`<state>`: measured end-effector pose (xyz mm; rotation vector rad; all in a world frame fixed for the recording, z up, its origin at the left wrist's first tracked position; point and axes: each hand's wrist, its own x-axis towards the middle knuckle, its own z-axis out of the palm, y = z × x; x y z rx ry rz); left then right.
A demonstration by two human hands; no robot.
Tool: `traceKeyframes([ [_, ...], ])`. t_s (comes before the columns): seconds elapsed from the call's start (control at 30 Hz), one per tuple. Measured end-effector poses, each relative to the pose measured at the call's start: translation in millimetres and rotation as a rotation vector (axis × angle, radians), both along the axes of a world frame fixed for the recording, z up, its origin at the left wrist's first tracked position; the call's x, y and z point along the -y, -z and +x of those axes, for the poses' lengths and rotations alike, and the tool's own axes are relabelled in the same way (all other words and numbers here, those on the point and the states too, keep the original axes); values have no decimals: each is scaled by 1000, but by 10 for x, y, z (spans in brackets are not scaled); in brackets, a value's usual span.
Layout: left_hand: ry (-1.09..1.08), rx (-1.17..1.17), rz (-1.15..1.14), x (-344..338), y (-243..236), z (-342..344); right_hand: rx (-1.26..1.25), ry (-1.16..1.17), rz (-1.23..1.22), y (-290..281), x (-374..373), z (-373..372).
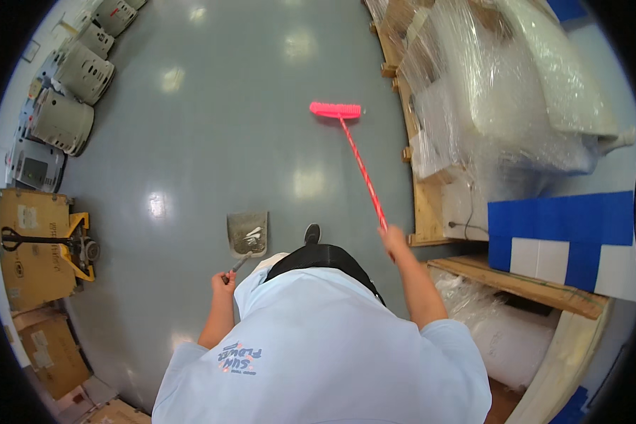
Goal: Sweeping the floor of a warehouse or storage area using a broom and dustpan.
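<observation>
My right hand (393, 242) is closed around the pink-and-white striped handle of a broom (363, 173). Its bright pink bristle head (336, 110) is out ahead on the grey floor, near the pallets on the right. Down at my left side, my left hand (223, 281) grips the dark handle of a dustpan (242, 232). The dustpan is grey, just left of my dark shoe (312, 234), and some whitish scraps (254, 236) lie in it. Broom head and dustpan are well apart.
Plastic-wrapped goods (466, 92) on wooden pallets (427, 212) line the right side, with a blue-and-white panel (562, 237) nearer me. At left are a yellow pallet jack (81, 247), cardboard boxes (39, 275) and several white machines (62, 121). Grey floor (240, 106) stretches between the rows.
</observation>
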<state>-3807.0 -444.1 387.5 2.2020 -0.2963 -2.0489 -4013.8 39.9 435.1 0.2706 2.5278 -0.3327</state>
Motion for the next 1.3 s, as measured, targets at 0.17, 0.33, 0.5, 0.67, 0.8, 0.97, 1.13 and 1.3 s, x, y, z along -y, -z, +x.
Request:
traceKeyframes([
  [0.17,-140,-26,4,264,373,-16,141,15,42,-690,-89,1127],
  [0.33,-155,-56,-29,97,153,-549,292,151,127,-721,-462,1801],
  [0.5,30,-178,-102,169,763,-389,306,65,163,-539,221,1039],
  [0.67,-158,-123,-12,225,488,-685,343,-18,171,-474,336,375],
  [0.8,-187,-47,59,263,555,-968,297,-20,135,-250,479,-409],
  [0.97,240,-122,-272,235,878,-1099,363,50,70,-403,872,-1571],
  [1.13,771,-172,-607,227,1020,-1270,167,-218,66,-458,1023,-2337],
  [1.3,-28,-120,-346,265,1037,-1352,162,-484,51,-661,1587,-3170],
])
